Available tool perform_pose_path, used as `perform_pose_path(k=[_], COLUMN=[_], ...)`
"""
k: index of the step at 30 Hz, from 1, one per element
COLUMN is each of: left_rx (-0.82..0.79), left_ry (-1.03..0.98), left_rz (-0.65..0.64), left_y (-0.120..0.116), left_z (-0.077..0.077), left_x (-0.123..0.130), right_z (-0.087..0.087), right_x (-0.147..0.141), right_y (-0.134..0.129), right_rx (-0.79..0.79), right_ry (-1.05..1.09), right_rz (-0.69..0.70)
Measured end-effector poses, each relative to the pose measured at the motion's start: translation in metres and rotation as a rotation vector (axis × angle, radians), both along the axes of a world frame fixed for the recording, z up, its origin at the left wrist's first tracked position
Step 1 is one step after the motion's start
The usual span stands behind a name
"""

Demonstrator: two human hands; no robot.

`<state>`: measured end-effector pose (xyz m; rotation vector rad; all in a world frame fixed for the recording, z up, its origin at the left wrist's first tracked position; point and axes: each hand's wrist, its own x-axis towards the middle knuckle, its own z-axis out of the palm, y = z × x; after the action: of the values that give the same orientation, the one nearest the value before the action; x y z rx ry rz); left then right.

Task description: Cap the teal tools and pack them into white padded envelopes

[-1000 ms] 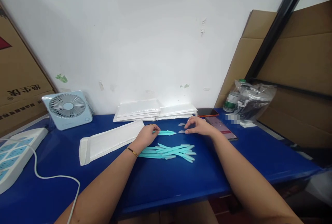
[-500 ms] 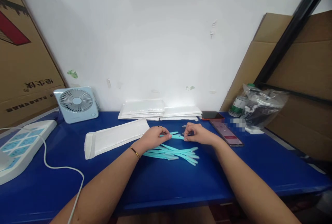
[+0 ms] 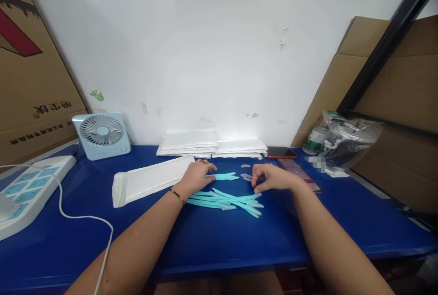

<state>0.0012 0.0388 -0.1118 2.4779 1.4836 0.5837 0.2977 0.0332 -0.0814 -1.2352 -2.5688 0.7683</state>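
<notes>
My left hand (image 3: 198, 174) lies over two or so slim turquoise eyebrow razors (image 3: 224, 177), thumb and forefinger stretched apart; its thumb touches their handles. Nearer to me is a loose, crossed pile of the same turquoise razors (image 3: 232, 200), their pale ends pointing right. My right hand (image 3: 268, 178) hovers at the right end of that pile, fingers bent and the thumb slightly apart, with nothing visible between them. Small clear plastic caps (image 3: 245, 176) lie just left of its fingertips. Under my left wrist's far side is a white padded envelope (image 3: 150, 181).
Stacked white padded envelopes (image 3: 188, 143) stand against the wall. Two phones, one dark (image 3: 280, 152) and one lit (image 3: 297, 172), lie right. A bottle (image 3: 315, 140) and plastic bag (image 3: 352, 140) sit beyond. At left are a fan (image 3: 102, 135), power strip (image 3: 34, 190) and white cable (image 3: 82, 217).
My right hand has left the small razors by my left hand and moved right and nearer, to the pile's end. My left hand's thumb and forefinger have spread and shifted slightly left.
</notes>
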Motion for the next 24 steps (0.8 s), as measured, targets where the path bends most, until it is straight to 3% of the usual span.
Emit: perform_pose_path(k=[4, 8, 12, 18, 24], left_rx=[-0.018, -0.012, -0.027, 0.023, 0.022], left_ry=[-0.042, -0.126, -0.026, 0.100, 0.063], left_rz=[-0.047, -0.102, -0.173, -0.014, 0.084], left_y=[-0.004, -0.014, -0.019, -0.011, -0.006], left_z=[0.002, 0.012, 0.016, 0.014, 0.015], left_x=[0.004, 0.012, 0.019, 0.012, -0.002], right_z=[0.000, -0.006, -0.011, -0.017, -0.010], right_x=[-0.006, -0.016, -0.027, -0.019, -0.004], right_y=[-0.005, -0.002, 0.002, 0.012, 0.010], right_rx=[-0.058, 0.047, 0.196, 0.333, 0.257], right_ry=[-0.057, -0.016, -0.016, -0.034, 0.025], right_rz=[0.106, 0.033, -0.030, -0.119, -0.193])
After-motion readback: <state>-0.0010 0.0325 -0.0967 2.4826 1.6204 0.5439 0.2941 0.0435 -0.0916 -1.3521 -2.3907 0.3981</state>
